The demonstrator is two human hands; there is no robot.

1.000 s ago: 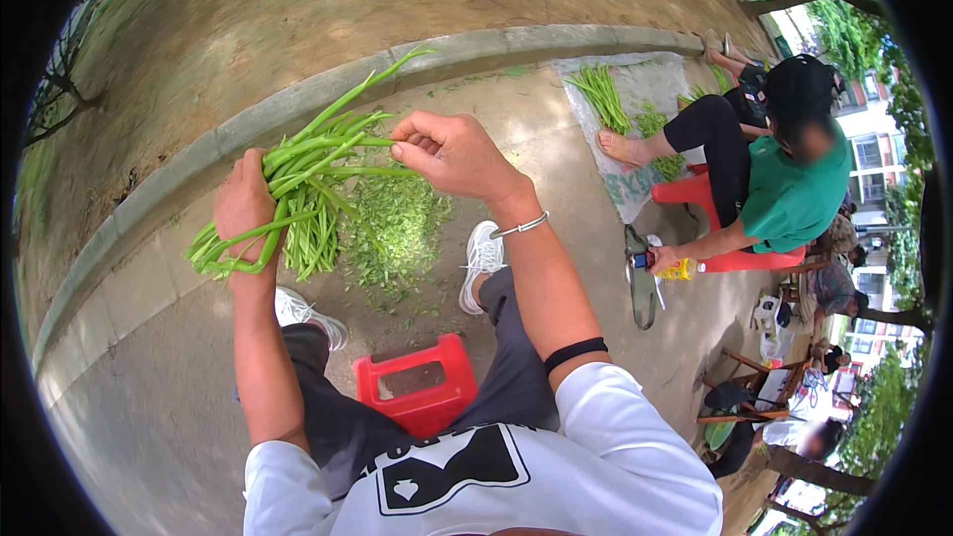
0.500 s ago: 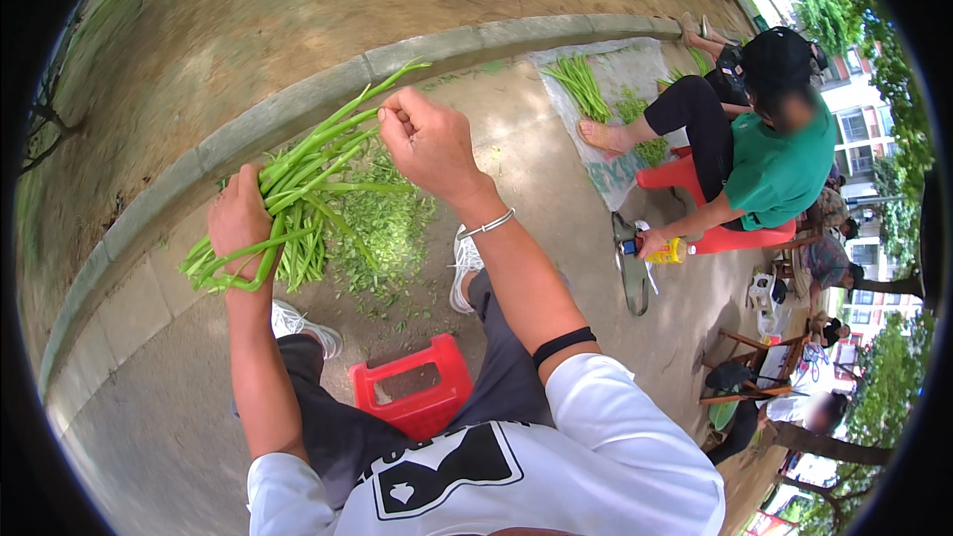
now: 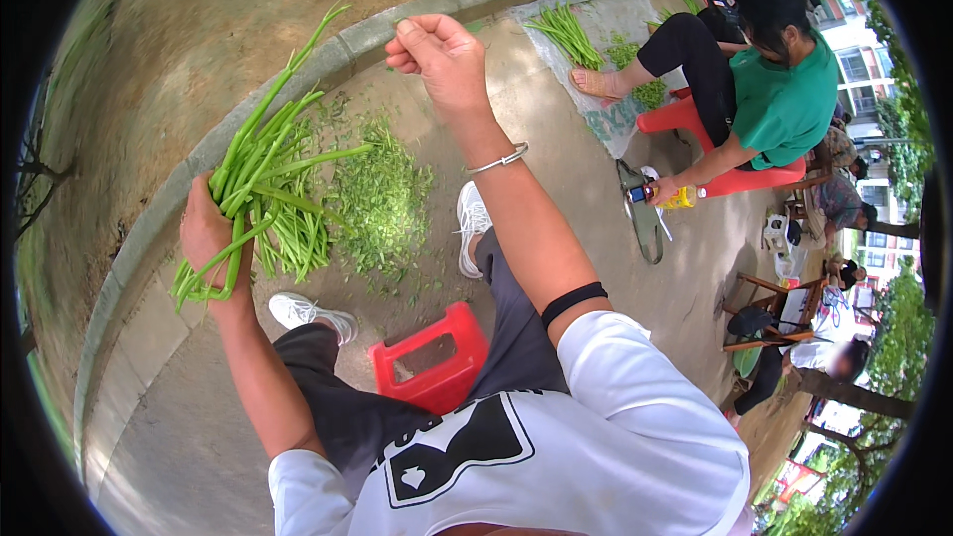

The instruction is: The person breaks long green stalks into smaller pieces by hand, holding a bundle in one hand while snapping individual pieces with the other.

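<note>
My left hand is closed round a bunch of long green vegetable stems. The stems fan out up and to the right, and some loop down over the wrist. My right hand is raised apart from the bunch, its thumb and fingers pinched together. Whatever is between those fingertips, if anything, is too small to make out. Below the bunch lies a pile of cut stems on the ground. Beside it spreads a heap of small stripped leaves.
A red plastic stool stands between my legs. A stone kerb curves along the far side. At right, a person in a green shirt sits on a red stool, near a plastic sheet with more stems and a yellow-labelled bottle.
My right hand has moved up and away from the stems it was touching. The left hand has shifted left with the bunch, whose tips now point more upward.
</note>
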